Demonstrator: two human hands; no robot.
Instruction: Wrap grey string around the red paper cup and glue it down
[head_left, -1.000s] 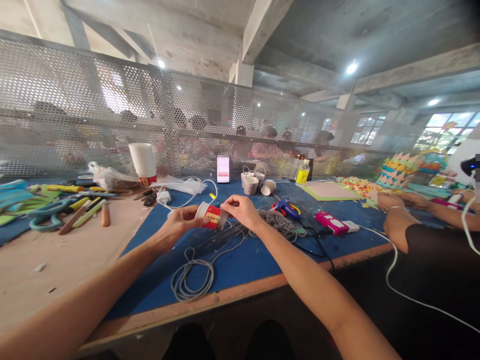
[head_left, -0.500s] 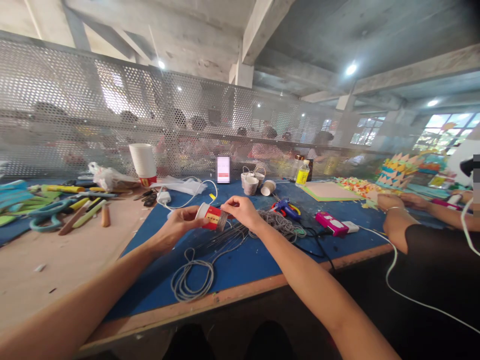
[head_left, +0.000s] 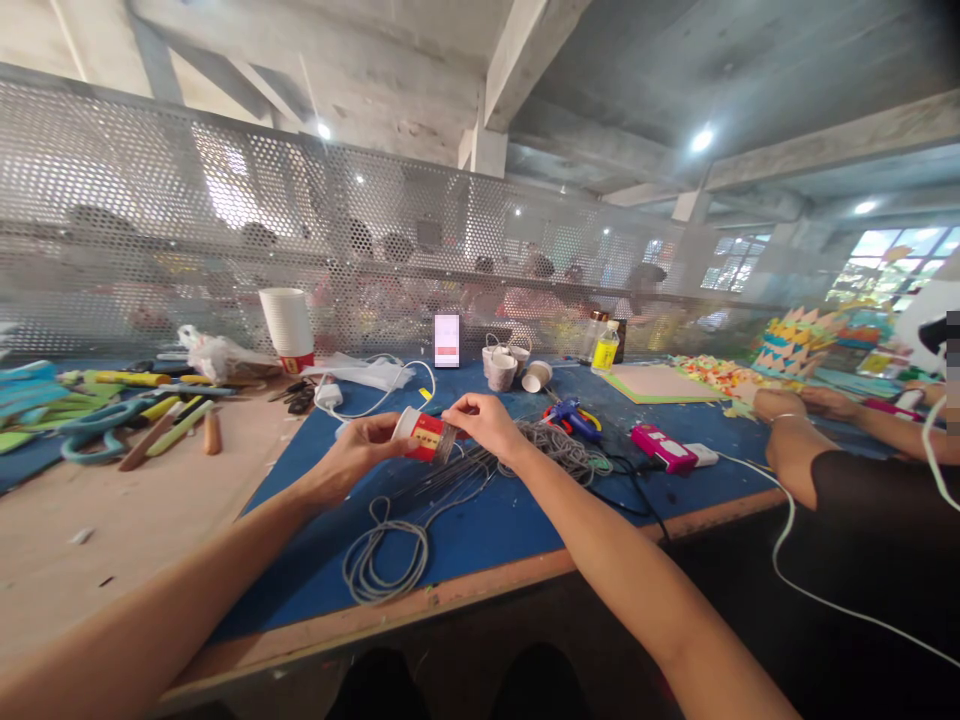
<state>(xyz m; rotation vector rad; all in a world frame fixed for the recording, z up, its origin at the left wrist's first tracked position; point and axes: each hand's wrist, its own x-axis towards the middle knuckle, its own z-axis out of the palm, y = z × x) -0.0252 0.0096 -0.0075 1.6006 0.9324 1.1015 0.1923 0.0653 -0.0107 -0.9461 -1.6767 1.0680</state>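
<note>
My left hand (head_left: 361, 446) is closed round a white and red paper cup (head_left: 427, 437), which lies tilted on its side above the blue mat. Grey cord (head_left: 448, 442) covers the end of the cup away from that hand. At this end my right hand (head_left: 486, 420) has its thumb and fingers pinched together, apparently on the cord; the fingertips hide the exact grip. A tangled heap of grey cord (head_left: 559, 452) rests just right of the cup, and a loose coil of cord (head_left: 386, 562) lies nearer the table edge.
Scissors (head_left: 94, 430) and several tools lie at left. Stacked paper cups (head_left: 287, 322), a phone (head_left: 447, 341) and cord-wrapped cups (head_left: 501, 370) stand behind. To the right are a blue glue gun (head_left: 574, 416), a magenta box (head_left: 663, 447) and another person's arm (head_left: 784, 450).
Almost nothing differs. The cup has turned very slightly in my left hand, while both hands keep their places.
</note>
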